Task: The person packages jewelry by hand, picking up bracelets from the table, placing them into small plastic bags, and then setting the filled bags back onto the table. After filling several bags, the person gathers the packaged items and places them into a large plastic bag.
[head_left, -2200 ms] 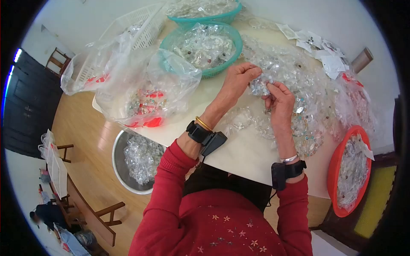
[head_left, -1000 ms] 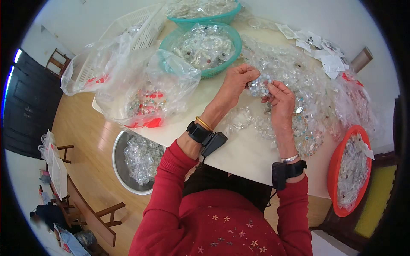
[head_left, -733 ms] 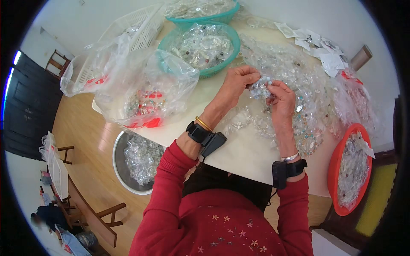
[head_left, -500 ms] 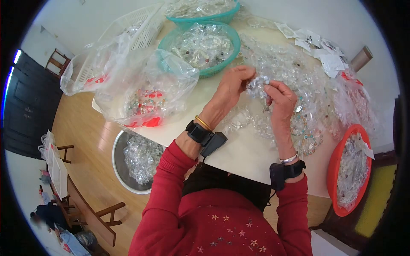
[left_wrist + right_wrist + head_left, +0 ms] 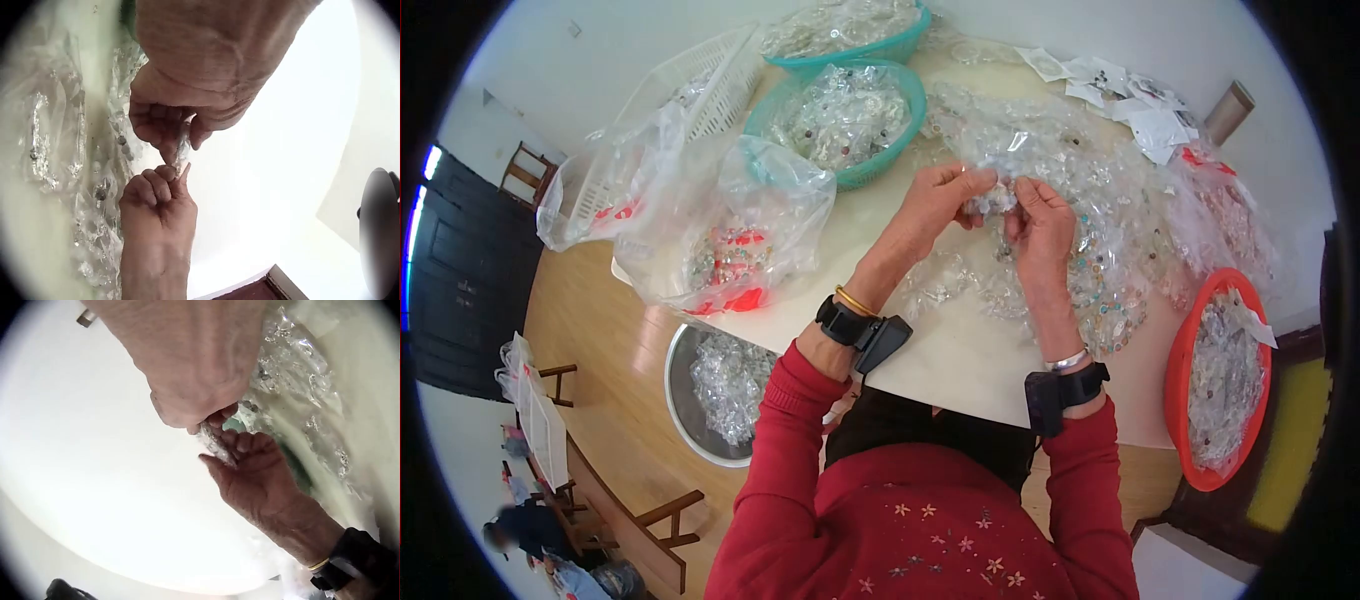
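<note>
Glossy crinkled plastic packets [image 5: 840,118]; smooth metal basin [image 5: 683,405].

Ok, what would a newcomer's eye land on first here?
Probably the heap of clear packets spread over the right half of the table, with both the left hand and right hand pinching a small packet at its near edge. Next, the bright red basin at the table's right edge, full of similar packets.

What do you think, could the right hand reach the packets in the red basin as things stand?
Probably yes: the red basin is open-topped on that side, its packets exposed. The right hand pinches a small shiny packet, however, so it would likely need freeing first.
</note>
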